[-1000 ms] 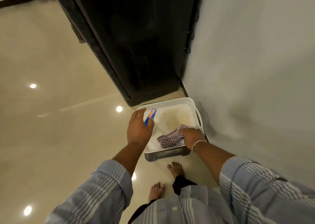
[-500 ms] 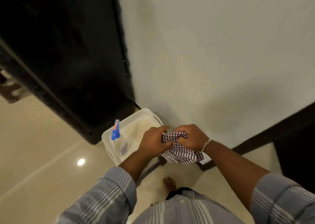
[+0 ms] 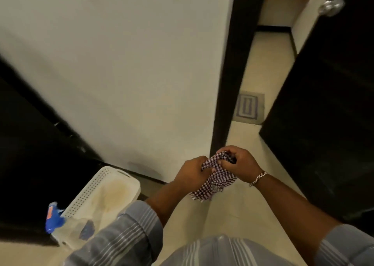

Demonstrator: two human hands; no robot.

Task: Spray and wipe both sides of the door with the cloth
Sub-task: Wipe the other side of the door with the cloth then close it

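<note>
Near left, I see the clear spray bottle with blue trigger head (image 3: 60, 223) standing in the white perforated plastic basket (image 3: 95, 188). At centre, my left hand (image 3: 191, 172) and right hand (image 3: 238, 164) both grip the purple-and-white checked cloth (image 3: 216, 180), fingers curled round it. Far right stands the dark door (image 3: 327, 103).

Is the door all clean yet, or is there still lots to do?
Not yet. Done: the checked cloth is out of the white basket. In hand: the left hand and right hand both grip it. Left: the spray bottle sits in the basket, and the dark door isn't being sprayed or wiped.
</note>
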